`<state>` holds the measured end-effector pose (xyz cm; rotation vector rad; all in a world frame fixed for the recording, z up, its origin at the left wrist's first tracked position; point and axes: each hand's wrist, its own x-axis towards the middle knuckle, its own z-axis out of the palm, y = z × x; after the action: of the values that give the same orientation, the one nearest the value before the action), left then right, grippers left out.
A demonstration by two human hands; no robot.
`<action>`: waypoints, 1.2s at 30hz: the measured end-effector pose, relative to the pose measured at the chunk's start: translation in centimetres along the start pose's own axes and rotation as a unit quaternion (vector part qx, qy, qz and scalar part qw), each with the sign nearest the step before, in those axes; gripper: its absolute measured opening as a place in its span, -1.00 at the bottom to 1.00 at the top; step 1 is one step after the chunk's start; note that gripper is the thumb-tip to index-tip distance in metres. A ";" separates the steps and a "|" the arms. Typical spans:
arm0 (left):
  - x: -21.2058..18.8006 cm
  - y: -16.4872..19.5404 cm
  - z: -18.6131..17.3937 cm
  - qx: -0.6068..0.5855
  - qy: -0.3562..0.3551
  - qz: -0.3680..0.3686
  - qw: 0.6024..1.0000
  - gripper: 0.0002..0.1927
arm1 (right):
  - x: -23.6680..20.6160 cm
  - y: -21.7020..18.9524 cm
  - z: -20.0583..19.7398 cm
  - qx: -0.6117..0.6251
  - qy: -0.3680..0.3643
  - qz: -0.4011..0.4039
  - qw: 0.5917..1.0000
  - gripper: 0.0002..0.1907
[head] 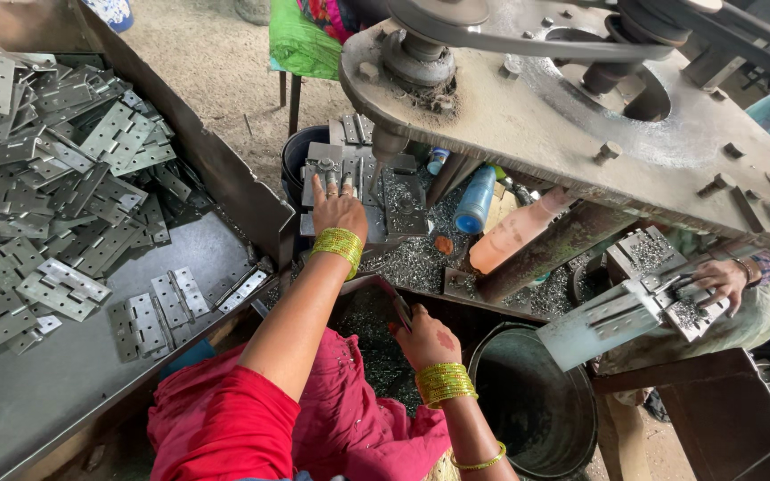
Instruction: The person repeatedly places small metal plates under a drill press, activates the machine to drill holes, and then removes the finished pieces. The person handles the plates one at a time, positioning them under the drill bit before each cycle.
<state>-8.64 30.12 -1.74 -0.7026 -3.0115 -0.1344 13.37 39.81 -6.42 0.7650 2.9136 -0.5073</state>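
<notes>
My left hand [336, 209] reaches forward and presses a metal hinge [331, 167] flat on the drill's jig plate [403, 203], just left of the drill spindle [387, 144]. Lower down, nearer my body, my right hand [425, 337] is closed around a thin dark lever handle [400, 310]. Both wrists wear green-yellow bangles. Metal shavings [416, 258] cover the bed around the jig.
A big tray [64, 392] on the left holds a heap of several flat hinges [55, 178]. A dark bucket [536, 405] stands lower right. A blue bottle [474, 200] and a pink bottle [514, 233] lie beyond the jig. Another person's hand [719, 281] works a second jig at right.
</notes>
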 end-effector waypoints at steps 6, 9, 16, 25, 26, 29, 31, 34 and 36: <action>-0.4 0.1 -0.4 0.003 -0.017 0.000 1.000 -0.60 | -0.2 0.0 0.0 0.001 -0.005 0.006 1.000 -0.45; -0.6 0.0 -0.4 -0.004 -0.001 0.001 1.000 -0.61 | -0.3 0.0 0.1 0.003 -0.002 0.013 1.000 -0.46; -0.1 -0.2 0.3 0.004 -0.003 0.008 1.000 -0.59 | -0.2 0.1 0.4 0.001 0.006 0.006 1.000 -0.45; 0.1 0.0 0.5 0.017 -0.023 0.001 1.000 -0.58 | -0.3 0.1 0.4 0.000 0.001 0.004 1.000 -0.44; 0.1 0.0 0.4 0.019 -0.025 0.001 0.999 -0.58 | -0.4 0.1 0.3 0.001 0.001 0.003 1.000 -0.44; 0.1 0.0 0.2 0.040 -0.020 0.000 0.999 -0.57 | -0.6 -0.1 0.2 0.003 0.001 0.004 1.000 -0.45; 0.2 0.0 0.0 0.038 -0.025 -0.001 0.999 -0.57 | -0.7 -0.1 0.2 0.003 0.003 0.004 1.000 -0.46; 0.4 -0.2 -0.3 0.011 -0.041 -0.003 0.999 -0.58 | -0.3 0.3 0.6 0.003 0.007 0.000 1.000 -0.45; 0.6 -0.2 -0.3 0.006 -0.035 -0.005 0.999 -0.57 | 0.0 1.0 1.5 0.004 0.014 -0.007 1.000 -0.45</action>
<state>-9.29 30.15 -1.42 -0.7069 -3.0796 -0.0929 13.82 40.11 -8.12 0.7592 2.9470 -0.5152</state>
